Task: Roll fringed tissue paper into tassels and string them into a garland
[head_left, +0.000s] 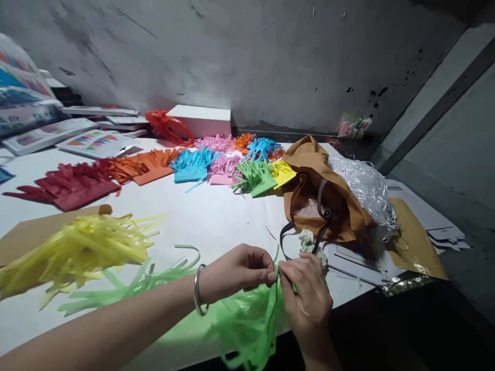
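Note:
Near the table's front edge, my left hand [247, 273] and my right hand [305, 288] meet with closed fingers on a green paper strip [277, 278]. The strip's upper end pokes up between them. Below the hands hangs a bunch of green fringed tissue paper [247, 330], its strands dropping past the edge. More green strips [135, 286] stretch out behind my left forearm, which wears a silver bangle. Left of them lies yellow fringed tissue [96, 239] on brown paper.
Fringed bundles line the back: dark red [73, 183], orange [149, 167], blue [193, 167], pink [224, 170], green [257, 178]. An open brown cloth bag [348, 206] stands right, beside white stringy filler [361, 188]. Flat printed packs [95, 142] lie at left; a white box [203, 119] by the wall.

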A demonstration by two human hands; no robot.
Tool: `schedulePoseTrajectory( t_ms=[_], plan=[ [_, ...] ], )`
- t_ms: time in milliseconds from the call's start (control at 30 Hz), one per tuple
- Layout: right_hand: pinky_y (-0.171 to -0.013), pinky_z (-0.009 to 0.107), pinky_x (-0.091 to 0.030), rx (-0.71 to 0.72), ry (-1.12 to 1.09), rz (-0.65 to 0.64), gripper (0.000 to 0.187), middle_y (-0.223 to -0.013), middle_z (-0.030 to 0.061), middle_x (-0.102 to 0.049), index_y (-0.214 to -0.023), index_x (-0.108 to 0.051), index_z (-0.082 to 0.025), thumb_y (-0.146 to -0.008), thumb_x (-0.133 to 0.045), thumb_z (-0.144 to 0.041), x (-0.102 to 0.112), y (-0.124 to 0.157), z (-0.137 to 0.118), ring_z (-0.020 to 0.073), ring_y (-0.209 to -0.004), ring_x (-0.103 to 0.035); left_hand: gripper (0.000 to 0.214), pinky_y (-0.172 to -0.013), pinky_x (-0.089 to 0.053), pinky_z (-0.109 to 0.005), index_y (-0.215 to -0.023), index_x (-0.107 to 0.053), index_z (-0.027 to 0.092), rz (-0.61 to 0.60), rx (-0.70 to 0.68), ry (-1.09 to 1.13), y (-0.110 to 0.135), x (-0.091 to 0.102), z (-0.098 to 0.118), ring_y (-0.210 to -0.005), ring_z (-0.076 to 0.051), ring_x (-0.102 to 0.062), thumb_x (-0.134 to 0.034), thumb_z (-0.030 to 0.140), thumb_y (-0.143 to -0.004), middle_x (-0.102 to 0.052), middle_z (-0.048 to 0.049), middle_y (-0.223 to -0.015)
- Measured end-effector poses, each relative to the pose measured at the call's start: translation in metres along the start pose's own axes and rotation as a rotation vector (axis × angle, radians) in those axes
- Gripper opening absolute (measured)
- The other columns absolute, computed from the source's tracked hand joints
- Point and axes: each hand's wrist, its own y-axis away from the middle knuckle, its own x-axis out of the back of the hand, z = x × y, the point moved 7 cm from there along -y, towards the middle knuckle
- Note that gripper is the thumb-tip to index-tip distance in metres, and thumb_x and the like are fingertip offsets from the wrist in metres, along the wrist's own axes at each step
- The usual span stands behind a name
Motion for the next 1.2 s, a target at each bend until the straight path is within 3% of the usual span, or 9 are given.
schedulePoseTrajectory(
  t_ms=[233, 367, 467, 567, 700, 800, 900, 1033, 1200],
  plan=[
    [-0.094, 0.043, -0.047, -0.054, -0.063, -0.018, 0.019, -0.080, 0.0002, -0.068, -0.096, -0.064, -0.020, -0.091, -0.057, -0.004, 0.001, 0.004, 0.022, 0.0146, -0.077, -0.064, 0.046, -0.045, -0.028, -0.020, -0.075, -0.062, 0.011, -0.014, 0.056, -0.018, -0.023, -0.003, -0.009, -0.048, -0.005, -0.036, -0.084, 0.051, -0.066, -0.051, 0.0051, -0.056],
    [-0.090, 0.038, -0.052, -0.204, -0.145, -0.026, 0.016, -0.088, 0.0029, -0.071, -0.101, -0.066, -0.021, -0.094, -0.056, -0.011, -0.002, 0.008, 0.038, 0.0167, -0.085, -0.067, 0.048, -0.045, -0.022, -0.018, -0.073, -0.062, 0.011, 0.093, -0.032, -0.077, -0.033, 0.003, -0.005, -0.048, -0.005, -0.032, -0.079, 0.055, -0.071, -0.048, 0.0056, -0.054],
    [-0.086, 0.032, -0.056, -0.288, -0.138, 0.011, 0.013, -0.094, 0.0051, -0.073, -0.104, -0.068, -0.021, -0.092, -0.064, -0.021, -0.004, 0.018, 0.048, 0.0186, -0.093, -0.069, 0.051, -0.046, -0.030, -0.018, -0.074, -0.063, 0.011, 0.120, -0.079, -0.127, -0.038, 0.003, -0.003, -0.049, -0.006, -0.039, -0.072, 0.061, -0.075, -0.049, 0.0041, -0.054],
    [-0.083, 0.025, -0.056, -0.347, -0.106, 0.041, 0.013, -0.092, 0.0026, -0.074, -0.100, -0.070, -0.023, -0.090, -0.065, -0.017, -0.004, 0.029, 0.058, 0.0152, -0.089, -0.071, 0.048, -0.051, -0.040, -0.021, -0.079, -0.067, 0.011, 0.126, -0.162, -0.319, -0.042, 0.002, 0.005, -0.055, -0.011, -0.052, -0.067, 0.058, -0.082, -0.060, -0.0020, -0.062],
    [-0.076, 0.020, -0.055, -0.417, -0.077, 0.018, 0.022, -0.094, 0.0029, -0.075, -0.111, -0.067, -0.022, -0.089, -0.064, -0.017, -0.005, 0.037, 0.069, 0.0135, -0.082, -0.072, 0.029, -0.060, -0.044, -0.022, -0.088, -0.070, 0.013, 0.128, -0.396, -0.690, -0.045, -0.007, 0.029, -0.066, -0.013, -0.058, -0.057, 0.039, -0.093, -0.067, -0.0074, -0.077],
    [-0.067, 0.021, -0.053, -0.548, -0.175, -0.120, 0.014, -0.084, 0.0021, -0.071, -0.096, -0.067, -0.021, -0.097, -0.054, -0.026, -0.013, 0.042, 0.081, 0.0137, -0.074, -0.067, 0.026, -0.058, -0.041, -0.020, -0.085, -0.067, 0.013, 0.133, -0.495, -0.820, -0.047, -0.014, 0.039, -0.063, -0.012, -0.054, -0.050, 0.030, -0.096, -0.065, -0.0063, -0.076],
    [-0.055, 0.020, -0.045, -0.681, -0.276, -0.209, 0.034, -0.065, -0.0019, -0.057, -0.073, -0.056, -0.022, -0.102, -0.041, -0.032, -0.022, 0.053, 0.093, 0.0120, -0.059, -0.057, 0.025, -0.055, -0.041, -0.019, -0.082, -0.064, 0.013, 0.141, -0.509, -0.836, -0.059, -0.015, 0.045, -0.059, -0.010, -0.053, -0.051, 0.029, -0.096, -0.064, -0.0040, -0.073],
    [-0.053, 0.020, -0.040, -0.705, -0.248, -0.139, 0.033, -0.063, -0.0030, -0.052, -0.072, -0.051, -0.022, -0.102, -0.041, -0.032, -0.026, 0.067, 0.102, 0.0111, -0.056, -0.052, 0.018, -0.065, -0.048, -0.021, -0.093, -0.068, 0.013, 0.229, -0.497, -1.069, -0.113, -0.005, 0.062, -0.070, -0.013, -0.062, -0.052, 0.021, -0.096, -0.069, -0.0057, -0.082],
    [-0.060, 0.020, -0.042, -0.552, -0.173, -0.113, 0.024, -0.071, -0.0019, -0.055, -0.082, -0.056, -0.023, -0.101, -0.043, -0.024, -0.028, 0.064, 0.096, 0.0114, -0.065, -0.058, 0.012, -0.087, -0.053, -0.031, -0.096, -0.071, 0.012, 0.279, -0.377, -1.337, -0.222, 0.022, 0.069, -0.096, -0.019, -0.065, -0.060, 0.011, -0.091, -0.070, -0.0105, -0.101]
  ],
)
